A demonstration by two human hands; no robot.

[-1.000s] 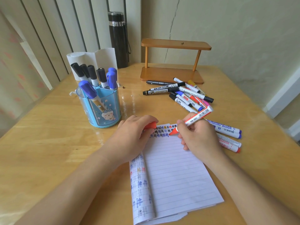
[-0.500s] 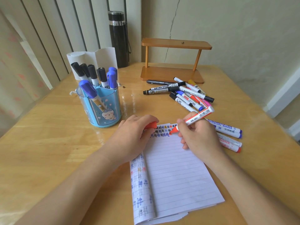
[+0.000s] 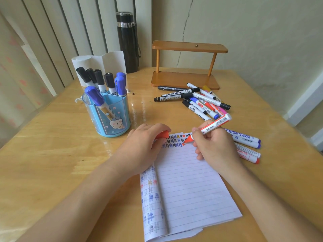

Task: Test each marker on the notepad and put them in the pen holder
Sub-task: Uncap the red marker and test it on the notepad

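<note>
Testing a red marker (image 3: 215, 124) on the notepad (image 3: 192, 186): right hand (image 3: 216, 147) grips it, left hand (image 3: 143, 145) pinches its cap (image 3: 163, 134); pen holder (image 3: 111, 117) part-filled, pile (image 3: 201, 102) at one o'clock waits.

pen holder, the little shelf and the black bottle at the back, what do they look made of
Pen holder: translucent blue plastic, glossy; a marker shows through its wall.
Shelf: looks like wood with a smooth orange-brown finish, probably varnished; the grain is too faint to confirm.
Bottle: dark matt body with a shiny silver band, likely metal, though coated plastic is possible.
</note>
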